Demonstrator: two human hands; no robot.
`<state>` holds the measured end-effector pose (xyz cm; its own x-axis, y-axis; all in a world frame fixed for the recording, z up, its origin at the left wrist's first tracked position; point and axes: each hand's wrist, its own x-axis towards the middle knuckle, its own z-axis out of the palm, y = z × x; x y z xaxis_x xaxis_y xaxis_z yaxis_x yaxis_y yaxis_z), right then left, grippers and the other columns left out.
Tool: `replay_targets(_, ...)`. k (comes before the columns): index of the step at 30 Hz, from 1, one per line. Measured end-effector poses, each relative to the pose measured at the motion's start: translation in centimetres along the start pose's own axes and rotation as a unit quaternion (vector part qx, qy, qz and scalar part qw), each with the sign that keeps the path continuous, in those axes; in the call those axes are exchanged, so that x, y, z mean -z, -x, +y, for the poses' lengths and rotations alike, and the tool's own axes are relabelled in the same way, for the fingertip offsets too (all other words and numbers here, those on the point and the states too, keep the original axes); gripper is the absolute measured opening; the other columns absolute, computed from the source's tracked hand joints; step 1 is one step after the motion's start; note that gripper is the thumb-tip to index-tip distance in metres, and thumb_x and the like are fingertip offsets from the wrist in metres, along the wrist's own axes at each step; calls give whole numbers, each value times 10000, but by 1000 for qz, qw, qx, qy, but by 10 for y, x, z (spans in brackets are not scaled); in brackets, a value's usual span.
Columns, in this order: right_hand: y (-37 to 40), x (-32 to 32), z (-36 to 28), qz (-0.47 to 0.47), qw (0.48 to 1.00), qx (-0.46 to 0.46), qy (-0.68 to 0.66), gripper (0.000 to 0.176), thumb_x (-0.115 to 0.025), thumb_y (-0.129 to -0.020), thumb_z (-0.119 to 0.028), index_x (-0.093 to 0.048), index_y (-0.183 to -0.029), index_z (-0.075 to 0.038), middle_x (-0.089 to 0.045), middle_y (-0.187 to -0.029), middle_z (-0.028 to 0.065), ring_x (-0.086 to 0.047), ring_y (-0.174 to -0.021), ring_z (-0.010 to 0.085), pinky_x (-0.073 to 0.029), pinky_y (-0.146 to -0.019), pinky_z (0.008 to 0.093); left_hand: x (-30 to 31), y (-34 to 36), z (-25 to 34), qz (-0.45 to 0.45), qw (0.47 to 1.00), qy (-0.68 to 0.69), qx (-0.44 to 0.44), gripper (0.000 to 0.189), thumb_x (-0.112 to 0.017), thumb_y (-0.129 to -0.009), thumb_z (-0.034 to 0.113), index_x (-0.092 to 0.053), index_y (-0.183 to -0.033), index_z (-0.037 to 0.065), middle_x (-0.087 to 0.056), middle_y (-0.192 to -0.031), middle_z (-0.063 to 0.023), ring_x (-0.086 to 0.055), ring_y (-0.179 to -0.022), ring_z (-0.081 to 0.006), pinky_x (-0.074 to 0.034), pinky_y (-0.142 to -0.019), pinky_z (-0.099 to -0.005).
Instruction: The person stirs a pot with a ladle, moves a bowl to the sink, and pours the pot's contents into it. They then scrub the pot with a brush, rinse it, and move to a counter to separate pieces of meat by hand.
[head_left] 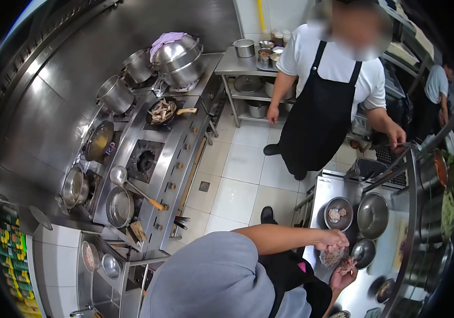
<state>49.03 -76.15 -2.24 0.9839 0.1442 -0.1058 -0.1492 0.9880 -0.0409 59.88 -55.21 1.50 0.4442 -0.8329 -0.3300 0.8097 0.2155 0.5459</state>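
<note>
The left hand (333, 240) sits knuckles-up, fingers bunched closed on top of a heap of pale meat pieces (334, 258) at the near edge of the steel counter (325, 191). Whether it grips a piece cannot be told. The right hand (346, 273) lies just beside the heap, palm turned up; its grip cannot be told. The heap is blurred and shows no clear long axis or heading. The yellow-green packets (11, 249) carry print too small to read. The steel bowl (338, 213) holds pinkish pieces, the large bowl (372, 214) shows bare metal, and the small bowl (365, 252) is near the hands. The frying pan (162, 111) holds browned pieces. A co-worker (327, 106) stands well apart.
</note>
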Motion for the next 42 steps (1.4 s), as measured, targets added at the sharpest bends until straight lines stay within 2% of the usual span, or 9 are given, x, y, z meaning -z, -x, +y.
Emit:
replay_targets(13, 6, -12, 17, 60, 983, -54, 163, 248, -588, -815, -51, -572, -1061, -77, -596, -840, 7, -615, -788, 159, -539, -639, 285, 53, -7, 17, -34, 999, -32, -3, 24, -523, -922, 146, -521, -900, 154, -526, -683, 20, -385, -486, -58, -306, -421, -235)
replay_targets(15, 12, -30, 29, 265, 937, 41, 224, 259, -608, -825, -65, -579, -1080, -99, -601, -808, 22, -614, -727, 178, -531, -614, 302, 55, -3, 28, 9, 1000, -9, 7, 139, -633, -883, 56, -541, -901, 158, -627, -853, 17, -492, -627, -60, -417, -532, -243)
replay_targets(20, 15, -27, 25, 244, 957, 66, 143, 296, -588, -807, -72, -575, -1100, -32, -650, -931, 137, -652, -881, 280, -561, -822, 417, 38, 19, 93, 77, 987, -137, 25, 150, -467, -911, 15, -441, -853, 151, -398, -665, 60, -323, -507, -50, -264, -440, -226)
replay_targets(21, 16, -28, 26, 251, 954, 88, 137, 296, -588, -807, -72, -575, -1100, -32, -650, -931, 137, -652, -881, 280, -561, -822, 417, 72, -3, 87, 122, 938, -325, -7, 112, -432, -911, 26, -462, -893, 133, -452, -666, 27, -364, -495, -85, -302, -432, -243)
replay_targets(22, 15, -28, 27, 218, 963, 92, 129, 309, -589, -796, -59, -567, -1102, -23, -646, -997, 163, -644, -958, 312, -532, -903, 454, 100, -19, 82, 144, 709, -675, -146, 132, -398, -913, 48, -490, -999, 87, -561, -708, -45, -540, -578, -165, -432, -485, -318)
replay_targets(24, 12, -29, 31, 186, 970, 103, 120, 323, -590, -785, -47, -559, -1104, -13, -641, -1062, 189, -637, -1036, 343, -503, -984, 491, 0, 8, 120, 196, 721, -655, 118, 270, -535, -872, 116, -530, -1129, 36, -646, -992, -266, -666, -938, -352, -528, -776, -436)
replay_targets(30, -2, -43, 40, 186, 972, 111, 91, 339, -590, -799, -25, -535, -1133, -12, -591, -1212, 219, -596, -1136, 400, -465, -1048, 501, 28, -23, 90, 108, 485, -866, -61, 455, -607, -828, 83, -545, -1278, 102, -573, -1197, -282, -634, -1030, -400, -514, -909, -463)
replay_targets(34, -2, -44, 43, 159, 968, 145, 130, 242, -581, -887, -40, -538, -1125, -37, -613, -1178, 181, -632, -1075, 311, -529, -961, 440, -38, -15, 69, -40, 653, -742, -148, 422, -680, -811, 154, -610, -1223, 100, -633, -1074, -226, -648, -943, -365, -519, -840, -453)
replay_targets(42, -6, -41, 51, 194, 937, 156, 245, 167, -576, -959, -111, -514, -1108, -71, -638, -1038, 94, -665, -912, 197, -581, -798, 342, -57, -7, 15, 75, 694, -668, -259, 294, -689, -781, 87, -661, -1067, 24, -674, -859, -152, -672, -753, -258, -534, -685, -349)
